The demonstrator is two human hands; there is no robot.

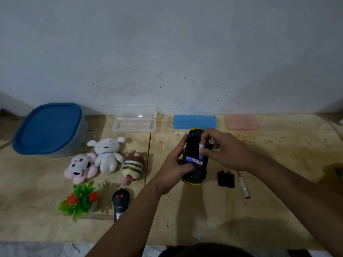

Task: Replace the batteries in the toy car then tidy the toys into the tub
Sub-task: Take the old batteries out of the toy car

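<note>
The right hand (226, 151) pinches a battery (211, 141) between thumb and fingers, its metal end toward the camera, just above the open compartment of the toy car (194, 156). The car lies belly-up on the wooden table (204, 210), black underside showing, yellow body at both ends. The left hand (174, 169) clamps it from the left side, thumb pressed on a blue-and-white battery (194, 160) already seated in the compartment — a second one beside the right fingertips seems half in, though blur makes that unsure. Right of the car lie the black battery cover (226, 179) and a red-tipped screwdriver (243, 185). Far left stands the tub (50, 128), blue lid on, with three plush toys (107, 154) near it.
</note>
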